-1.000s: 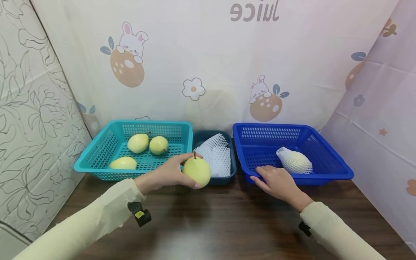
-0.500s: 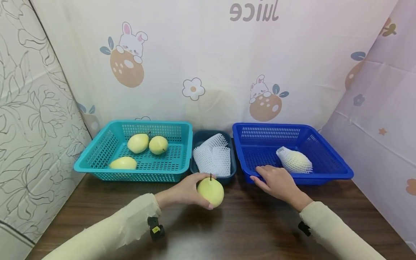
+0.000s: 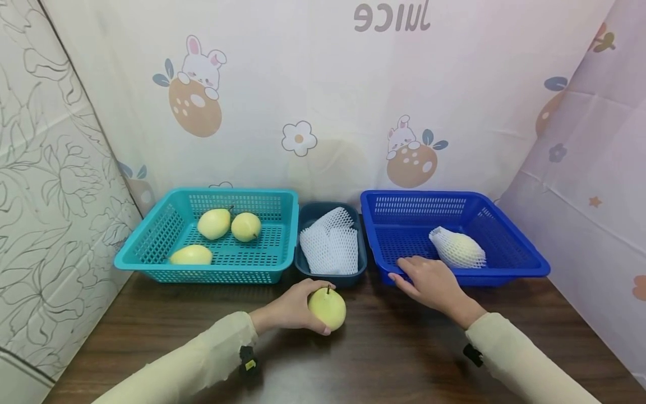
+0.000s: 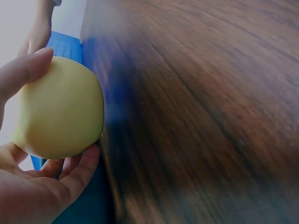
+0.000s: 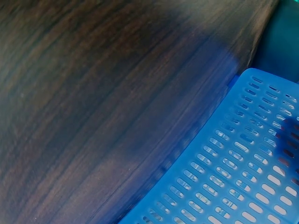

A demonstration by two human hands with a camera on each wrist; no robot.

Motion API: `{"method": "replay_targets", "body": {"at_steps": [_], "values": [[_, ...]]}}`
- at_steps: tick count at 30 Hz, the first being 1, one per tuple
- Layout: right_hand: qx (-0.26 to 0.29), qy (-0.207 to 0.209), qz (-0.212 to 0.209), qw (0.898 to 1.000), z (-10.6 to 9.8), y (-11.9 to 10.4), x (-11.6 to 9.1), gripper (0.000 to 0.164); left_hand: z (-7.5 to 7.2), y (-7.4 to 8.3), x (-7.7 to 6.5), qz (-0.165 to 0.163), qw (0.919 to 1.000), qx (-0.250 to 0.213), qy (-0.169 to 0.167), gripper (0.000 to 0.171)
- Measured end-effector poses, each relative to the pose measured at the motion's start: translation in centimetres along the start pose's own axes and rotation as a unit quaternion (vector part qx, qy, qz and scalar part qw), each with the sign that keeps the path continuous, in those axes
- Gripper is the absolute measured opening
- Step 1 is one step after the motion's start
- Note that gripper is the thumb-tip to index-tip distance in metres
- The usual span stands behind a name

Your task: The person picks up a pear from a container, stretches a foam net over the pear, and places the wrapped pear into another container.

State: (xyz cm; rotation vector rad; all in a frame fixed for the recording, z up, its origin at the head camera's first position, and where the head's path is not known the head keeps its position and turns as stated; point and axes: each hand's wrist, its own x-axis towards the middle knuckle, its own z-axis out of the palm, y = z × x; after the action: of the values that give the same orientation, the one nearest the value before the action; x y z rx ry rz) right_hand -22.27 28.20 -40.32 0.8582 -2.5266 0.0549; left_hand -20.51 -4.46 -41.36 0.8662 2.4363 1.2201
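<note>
My left hand (image 3: 291,308) grips a yellow-green pear (image 3: 329,310), thumb on the near side and fingers on the far side, stem up. It is low over the table in front of the small dark container. In the left wrist view the pear (image 4: 63,109) sits between thumb and fingers. My right hand (image 3: 435,287) rests on the front rim of the blue basket (image 3: 510,274), holding nothing loose. Inside that basket, a pear in a white foam net (image 3: 458,249) lies on its side. The right wrist view shows the slotted basket wall (image 5: 224,172); the right hand is mostly hidden there.
At left stands a turquoise basket (image 3: 126,259) with three bare pears (image 3: 214,223). Between the baskets, a dark teal container (image 3: 362,255) holds white foam nets (image 3: 330,244). All stand on a brown wooden table (image 3: 383,359) against a printed curtain (image 3: 333,84).
My left hand has carried the pear right and toward me, away from in front of the foam nets and down toward the table. The right hand has stayed on the blue basket's rim.
</note>
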Motion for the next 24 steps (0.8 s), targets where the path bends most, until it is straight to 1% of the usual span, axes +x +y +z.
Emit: {"method": "replay_targets", "body": {"at_steps": [13, 20, 24], "values": [[0.002, 0.003, -0.002, 1.0, -0.1, -0.1, 0.1, 0.026, 1.0, -1.4, -0.1, 0.009, 0.9996, 0.02, -0.015, 0.078], [0.006, -0.003, -0.001, 1.0, -0.2, 0.0, 0.1, 0.025, 1.0, -1.4, -0.1, 0.002, 0.9996, 0.022, -0.019, 0.077], [0.031, -0.023, 0.014, 0.999, -0.6, 0.0, 0.3, 0.027, 1.0, -1.2, -0.2, 0.001, 0.9996, 0.02, -0.021, 0.077]]}}
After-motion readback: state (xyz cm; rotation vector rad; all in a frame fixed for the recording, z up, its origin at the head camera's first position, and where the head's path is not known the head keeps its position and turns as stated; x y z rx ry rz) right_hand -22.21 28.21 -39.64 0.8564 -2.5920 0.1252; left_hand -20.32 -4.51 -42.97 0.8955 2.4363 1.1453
